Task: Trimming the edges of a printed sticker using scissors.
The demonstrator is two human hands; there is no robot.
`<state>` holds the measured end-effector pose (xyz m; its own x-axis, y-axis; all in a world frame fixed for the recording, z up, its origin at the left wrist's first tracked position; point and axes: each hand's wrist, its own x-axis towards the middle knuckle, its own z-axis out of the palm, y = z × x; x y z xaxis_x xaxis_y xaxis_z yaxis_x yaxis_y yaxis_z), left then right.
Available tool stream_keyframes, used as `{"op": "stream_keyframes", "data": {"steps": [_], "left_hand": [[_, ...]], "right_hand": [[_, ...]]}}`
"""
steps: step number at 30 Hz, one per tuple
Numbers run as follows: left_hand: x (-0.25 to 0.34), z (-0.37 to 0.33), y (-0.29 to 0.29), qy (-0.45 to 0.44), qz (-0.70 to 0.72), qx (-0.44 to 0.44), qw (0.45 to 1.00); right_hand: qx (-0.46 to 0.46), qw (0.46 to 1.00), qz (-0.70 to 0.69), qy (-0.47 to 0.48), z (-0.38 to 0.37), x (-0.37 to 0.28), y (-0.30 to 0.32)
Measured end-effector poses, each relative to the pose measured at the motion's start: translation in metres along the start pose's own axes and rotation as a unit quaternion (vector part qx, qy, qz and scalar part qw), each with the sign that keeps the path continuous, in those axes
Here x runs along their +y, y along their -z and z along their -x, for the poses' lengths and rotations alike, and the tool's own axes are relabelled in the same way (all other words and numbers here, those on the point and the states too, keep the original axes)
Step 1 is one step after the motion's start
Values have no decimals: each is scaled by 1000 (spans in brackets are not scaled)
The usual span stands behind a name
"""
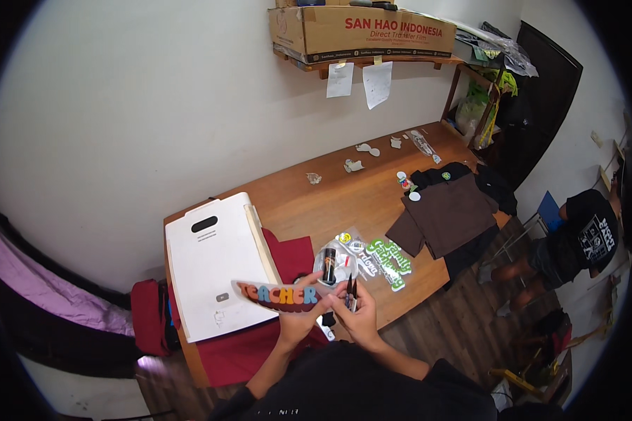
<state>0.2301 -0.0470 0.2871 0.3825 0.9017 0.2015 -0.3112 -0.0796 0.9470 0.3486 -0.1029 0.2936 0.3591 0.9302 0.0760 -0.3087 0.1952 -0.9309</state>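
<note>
My left hand (299,324) is closed on a curved piece of clear transfer film (277,298) with multicoloured lettering on a dark red band. The film is held up over the table's front edge. In my right hand (359,324) is a small pair of scissors (352,286), its dark pointed blades upward and slightly apart. The right fingertips are close beside the film's right end; whether they touch it I cannot tell. Just beyond both hands sits a round clear plastic container (345,252) with a black cylinder (328,266) in or in front of it.
A white heat-press-like machine (225,263) stands left on dark red cloth (295,251). Green and white lettered transfers (391,264) lie right of the container. Dark shirts (446,214) and film scraps (354,166) lie farther off. Another person (586,235) stands at the right.
</note>
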Motion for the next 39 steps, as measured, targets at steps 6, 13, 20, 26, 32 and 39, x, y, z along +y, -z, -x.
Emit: {"op": "stream_keyframes", "data": {"steps": [6,13,20,26,32,39], "left_hand": [[15,-2,-13,-19,-81,102,991],[26,-1,-24,-18,-19,139,990],[18,4,-19,1,-72,122,990],[24,7,-23,15,-45,130,990],[21,8,-21,15,-75,124,989],[23,8,-23,8,-43,121,992]], "right_hand": [[-51,995,-83,-23,1,-4,7],[-65,988,-133,-36,3,-20,-1],[-48,988,-130,-72,7,-12,-1],[-61,984,-139,-93,8,-19,-2],[-75,978,-157,-113,7,-22,-2],[-79,978,-160,-106,8,-24,-3]]}}
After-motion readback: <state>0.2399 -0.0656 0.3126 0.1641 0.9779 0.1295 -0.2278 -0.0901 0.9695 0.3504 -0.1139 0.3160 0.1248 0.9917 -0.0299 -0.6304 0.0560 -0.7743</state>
